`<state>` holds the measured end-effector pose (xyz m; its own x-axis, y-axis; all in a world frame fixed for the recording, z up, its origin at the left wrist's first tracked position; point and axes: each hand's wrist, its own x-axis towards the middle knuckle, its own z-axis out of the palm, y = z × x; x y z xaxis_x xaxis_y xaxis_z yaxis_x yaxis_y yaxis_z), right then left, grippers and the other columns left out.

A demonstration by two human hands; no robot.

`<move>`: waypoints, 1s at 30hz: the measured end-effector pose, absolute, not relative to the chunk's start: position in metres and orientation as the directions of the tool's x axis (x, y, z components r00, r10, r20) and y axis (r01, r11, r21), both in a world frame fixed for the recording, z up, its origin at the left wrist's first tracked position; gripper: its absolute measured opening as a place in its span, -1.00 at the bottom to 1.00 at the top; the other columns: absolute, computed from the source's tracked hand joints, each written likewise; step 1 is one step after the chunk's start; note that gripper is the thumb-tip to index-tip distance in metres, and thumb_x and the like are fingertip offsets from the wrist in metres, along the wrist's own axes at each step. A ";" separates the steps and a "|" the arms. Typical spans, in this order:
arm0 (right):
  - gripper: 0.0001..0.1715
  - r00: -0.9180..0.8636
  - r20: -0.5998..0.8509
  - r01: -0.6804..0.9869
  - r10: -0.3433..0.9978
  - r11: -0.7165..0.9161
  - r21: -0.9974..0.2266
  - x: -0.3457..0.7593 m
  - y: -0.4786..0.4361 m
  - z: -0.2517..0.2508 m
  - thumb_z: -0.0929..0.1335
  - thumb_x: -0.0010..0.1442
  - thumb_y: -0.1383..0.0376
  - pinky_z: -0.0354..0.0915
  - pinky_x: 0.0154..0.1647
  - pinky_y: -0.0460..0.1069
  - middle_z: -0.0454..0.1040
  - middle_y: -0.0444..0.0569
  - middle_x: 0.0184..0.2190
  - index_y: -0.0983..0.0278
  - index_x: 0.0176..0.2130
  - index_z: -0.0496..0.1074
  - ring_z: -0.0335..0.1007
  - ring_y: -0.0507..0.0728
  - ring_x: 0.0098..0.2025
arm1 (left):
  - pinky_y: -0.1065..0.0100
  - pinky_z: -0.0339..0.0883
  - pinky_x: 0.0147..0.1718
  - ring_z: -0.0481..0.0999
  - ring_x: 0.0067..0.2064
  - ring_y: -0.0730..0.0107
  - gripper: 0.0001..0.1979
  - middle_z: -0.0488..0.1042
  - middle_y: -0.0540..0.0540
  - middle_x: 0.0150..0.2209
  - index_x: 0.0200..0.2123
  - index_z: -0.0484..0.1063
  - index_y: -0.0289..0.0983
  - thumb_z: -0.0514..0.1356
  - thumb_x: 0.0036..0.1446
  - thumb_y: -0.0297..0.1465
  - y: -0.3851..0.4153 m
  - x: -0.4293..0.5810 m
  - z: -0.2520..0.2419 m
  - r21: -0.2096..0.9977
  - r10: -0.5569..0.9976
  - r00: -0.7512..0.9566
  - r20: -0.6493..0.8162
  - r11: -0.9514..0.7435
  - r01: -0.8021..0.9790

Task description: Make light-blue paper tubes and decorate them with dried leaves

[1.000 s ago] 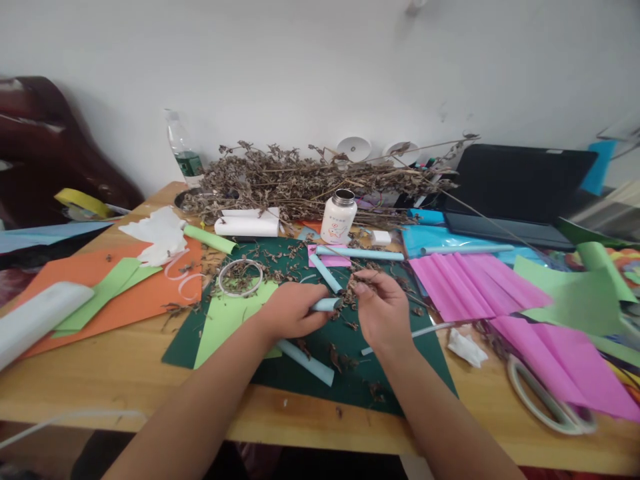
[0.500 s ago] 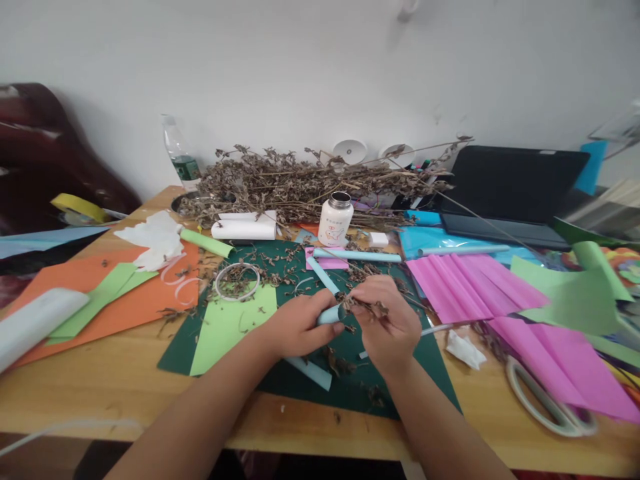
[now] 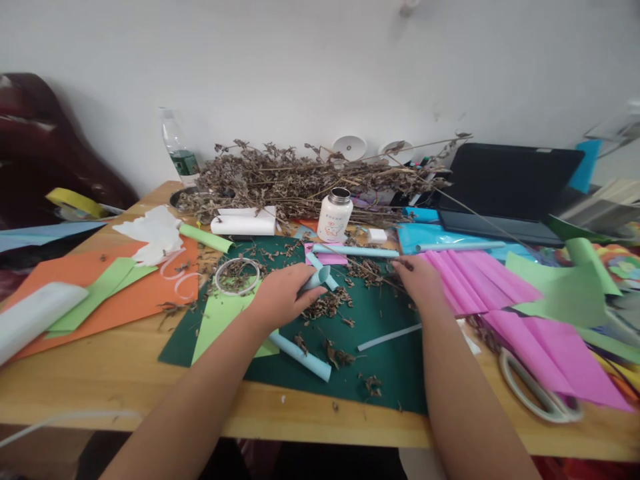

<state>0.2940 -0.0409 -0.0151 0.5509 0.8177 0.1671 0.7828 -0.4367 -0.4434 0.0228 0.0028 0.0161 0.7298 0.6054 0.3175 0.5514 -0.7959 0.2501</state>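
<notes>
My left hand (image 3: 285,297) is closed round a short light-blue paper tube (image 3: 318,277), its open end facing right. To the right, my right hand (image 3: 417,280) reaches over the mat's far right part, its fingertips at some dried leaves (image 3: 403,265); whether it grips any is unclear. Crumbled dried leaves (image 3: 330,303) lie on the dark green mat (image 3: 390,370) between the hands. Another light-blue tube (image 3: 303,358) rests near the mat's front, and a longer one (image 3: 363,251) lies at its back. A thin pale strip (image 3: 389,337) lies left of my right forearm.
Dried branches (image 3: 280,177) are heaped along the wall behind an open white bottle (image 3: 335,217). A clear plastic bottle (image 3: 180,150) stands back left. Pink paper (image 3: 480,280), scissors (image 3: 537,393) and a black laptop (image 3: 510,183) occupy the right; orange paper (image 3: 120,317) lies left.
My right hand has moved right and away from my left hand, toward the back of the mat. My left hand, still holding the tube, has shifted slightly left and back.
</notes>
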 end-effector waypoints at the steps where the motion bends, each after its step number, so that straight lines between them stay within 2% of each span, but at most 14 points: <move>1: -0.66 0.548 0.150 0.786 0.823 -0.446 -0.428 0.294 -0.040 -0.017 0.20 -0.02 0.15 0.14 -0.40 0.00 0.45 0.02 -0.37 0.24 -0.31 0.41 0.31 0.18 -0.32 | 0.42 0.09 -0.49 0.31 -0.41 0.39 -0.72 0.31 -0.04 -0.47 -0.39 0.23 -0.26 -0.12 0.07 -0.19 0.004 0.022 0.015 0.223 0.575 0.748 0.330 -0.818 0.530; 3: -0.64 0.544 0.130 0.792 0.829 -0.456 -0.405 0.294 -0.040 -0.020 0.18 -0.01 0.13 0.14 -0.37 0.02 0.44 0.03 -0.34 0.23 -0.31 0.42 0.30 0.20 -0.29 | 0.40 0.11 -0.45 0.32 -0.38 0.36 -0.71 0.34 -0.06 -0.45 -0.35 0.25 -0.27 -0.12 0.08 -0.20 0.007 0.022 0.013 0.184 0.530 0.780 0.333 -0.848 0.498; 5: -0.60 0.554 0.142 0.792 0.820 -0.467 -0.394 0.296 -0.041 -0.020 0.15 0.02 0.14 0.13 -0.32 0.04 0.41 0.04 -0.24 0.21 -0.22 0.39 0.28 0.22 -0.21 | 0.39 0.12 -0.45 0.33 -0.37 0.34 -0.70 0.35 -0.08 -0.44 -0.33 0.26 -0.27 -0.13 0.09 -0.20 0.010 0.022 0.011 0.172 0.515 0.795 0.319 -0.857 0.486; 9: -0.51 0.604 0.197 0.768 0.772 -0.498 -0.403 0.307 -0.043 -0.020 0.06 0.07 0.22 0.13 -0.24 0.06 0.30 0.07 -0.10 0.26 0.00 0.17 0.21 0.20 -0.11 | 0.37 0.13 -0.43 0.34 -0.35 0.32 -0.67 0.37 -0.10 -0.41 -0.30 0.27 -0.27 -0.14 0.08 -0.19 0.011 0.022 0.010 0.193 0.525 0.797 0.298 -0.851 0.488; 11: -0.48 0.613 0.219 0.765 0.759 -0.501 -0.405 0.311 -0.044 -0.019 0.05 0.08 0.23 0.13 -0.24 0.05 0.28 0.10 -0.09 0.31 0.03 0.10 0.19 0.18 -0.10 | 0.36 0.14 -0.42 0.34 -0.35 0.32 -0.67 0.37 -0.10 -0.40 -0.30 0.28 -0.27 -0.13 0.08 -0.19 0.011 0.022 0.010 0.202 0.525 0.798 0.294 -0.851 0.485; 13: -0.50 0.592 0.216 0.781 0.777 -0.486 -0.391 0.313 -0.045 -0.017 0.09 0.06 0.20 0.14 -0.25 0.04 0.28 0.08 -0.11 0.30 -0.01 0.17 0.19 0.17 -0.11 | 0.37 0.14 -0.42 0.34 -0.35 0.33 -0.68 0.38 -0.09 -0.40 -0.29 0.28 -0.26 -0.12 0.08 -0.19 0.010 0.021 0.011 0.201 0.520 0.803 0.292 -0.854 0.480; 16: -0.62 0.528 0.143 0.818 0.837 -0.456 -0.349 0.309 -0.050 -0.012 0.20 -0.03 0.15 0.13 -0.31 0.01 0.35 -0.03 -0.20 0.17 -0.19 0.35 0.24 0.17 -0.19 | 0.38 0.14 -0.43 0.35 -0.36 0.33 -0.68 0.38 -0.07 -0.42 -0.28 0.28 -0.25 -0.12 0.08 -0.19 0.010 0.021 0.012 0.191 0.510 0.808 0.296 -0.860 0.473; 19: -0.70 0.493 0.044 0.834 0.869 -0.458 -0.307 0.301 -0.052 -0.006 0.27 -0.12 0.13 0.11 -0.42 -0.01 0.42 -0.10 -0.35 0.11 -0.32 0.40 0.30 0.15 -0.35 | 0.38 0.14 -0.43 0.35 -0.36 0.33 -0.67 0.38 -0.08 -0.42 -0.28 0.28 -0.25 -0.13 0.08 -0.19 0.010 0.020 0.012 0.173 0.507 0.810 0.294 -0.862 0.477; 22: -0.81 0.490 -0.003 0.837 0.872 -0.471 -0.279 0.296 -0.050 -0.004 0.26 -0.12 0.20 0.08 -0.47 -0.02 0.44 -0.13 -0.50 0.14 -0.42 0.41 0.29 0.10 -0.49 | 0.36 0.16 -0.41 0.35 -0.34 0.32 -0.65 0.39 -0.09 -0.38 -0.25 0.29 -0.24 -0.13 0.08 -0.18 0.009 0.021 0.013 0.169 0.505 0.814 0.286 -0.863 0.476; 26: -0.83 0.499 0.059 0.844 0.865 -0.468 -0.263 0.292 -0.050 0.001 0.24 -0.07 0.23 0.09 -0.44 0.00 0.43 -0.09 -0.48 0.19 -0.45 0.39 0.29 0.13 -0.42 | 0.36 0.18 -0.35 0.34 -0.27 0.33 -0.64 0.38 -0.09 -0.31 -0.10 0.22 -0.19 -0.14 0.10 -0.21 0.007 0.022 0.016 0.215 0.477 0.840 0.259 -0.876 0.432; 28: -0.81 0.475 0.162 0.843 0.865 -0.395 -0.366 0.285 -0.054 0.007 0.23 -0.04 0.22 0.13 -0.42 -0.01 0.43 -0.09 -0.44 0.21 -0.41 0.38 0.29 0.11 -0.39 | 0.36 0.18 -0.34 0.34 -0.25 0.34 -0.62 0.39 -0.08 -0.27 -0.03 0.17 -0.15 -0.15 0.10 -0.21 0.006 0.021 0.018 0.244 0.465 0.856 0.227 -0.878 0.413; 30: -0.82 0.376 0.310 0.814 0.873 -0.151 -0.561 0.271 -0.060 0.014 0.25 -0.03 0.22 0.18 -0.40 -0.03 0.41 -0.09 -0.44 0.23 -0.39 0.36 0.28 0.07 -0.40 | 0.36 0.19 -0.32 0.35 -0.22 0.33 -0.61 0.39 -0.06 -0.23 -0.02 0.15 -0.13 -0.15 0.10 -0.19 0.005 0.020 0.019 0.274 0.459 0.868 0.192 -0.874 0.402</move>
<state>0.2712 -0.0599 0.0142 0.3759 0.8731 0.3104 0.8138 -0.1508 -0.5612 0.0205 0.0045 0.0188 0.8676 0.4588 0.1918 0.4016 -0.8739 0.2740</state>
